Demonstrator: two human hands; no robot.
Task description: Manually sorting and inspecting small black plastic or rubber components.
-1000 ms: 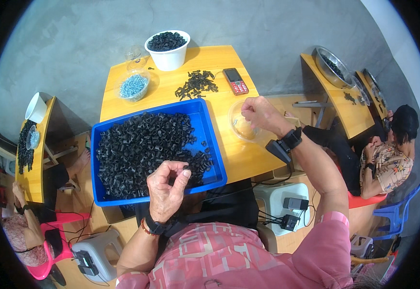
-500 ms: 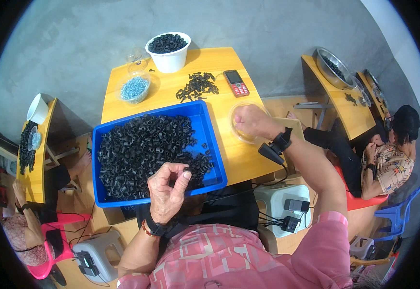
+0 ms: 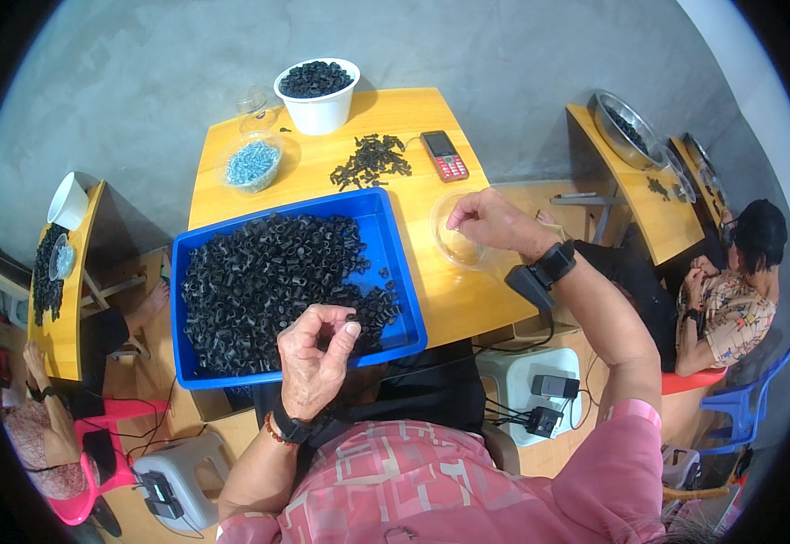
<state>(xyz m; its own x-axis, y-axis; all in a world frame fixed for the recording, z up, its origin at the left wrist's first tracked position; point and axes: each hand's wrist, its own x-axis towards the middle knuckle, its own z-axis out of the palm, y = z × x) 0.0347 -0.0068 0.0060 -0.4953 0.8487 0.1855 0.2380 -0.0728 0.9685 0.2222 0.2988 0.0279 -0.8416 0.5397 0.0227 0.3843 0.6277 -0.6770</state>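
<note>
My left hand is closed in a pinch over the near edge of a blue tray. Between its thumb and forefinger sits a small black plastic piece. A heap of small black tubular pieces fills most of that tray. Over a clear round tub on the table's right side, my right hand has its fingertips pressed together. Anything they hold is too small to name. The tub's contents are hard to see.
On the yellow table are a bowl of bluish screws, a white bucket of black pieces, loose dark parts and a red phone. Co-workers sit at tables on both sides. Cables run by a stool.
My right hand has shifted a little to the right and turned, so its pinched fingertips now show above the tub. The left hand keeps its place and its black piece.
</note>
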